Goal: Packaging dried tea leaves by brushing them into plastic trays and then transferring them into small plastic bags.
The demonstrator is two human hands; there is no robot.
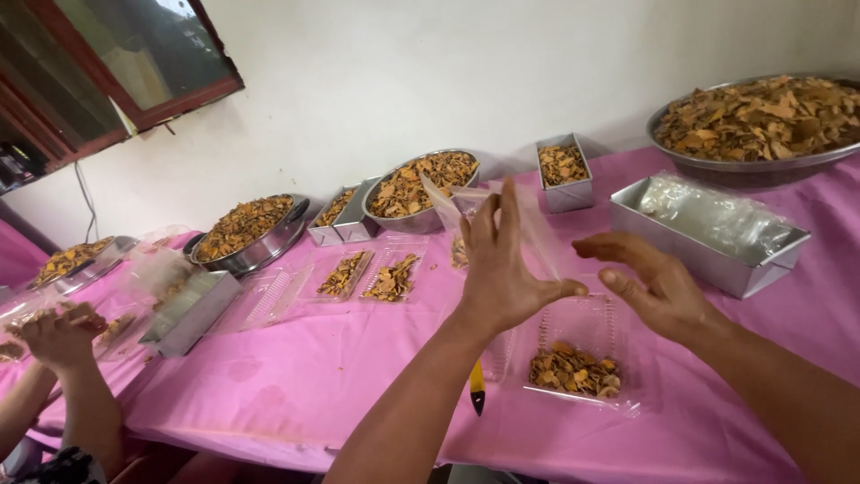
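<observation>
A thin clear plastic bag [528, 224] is pinched by the raised left hand [502, 269], fingers upright. The right hand [649, 282] is held at 3 o'clock, fingers loosely curled, empty. A clear snack-filled clamshell box [573, 358] is seen at 6 o'clock on the pink tablecloth [296, 376].

You can see a big round metal bowl [761, 159] full of brown chips at the far right of the pink tablecloth [296, 376]. Near it sits a long metal tray [708, 242] with clear bags inside. A window [107, 67] is up on the wall.
</observation>
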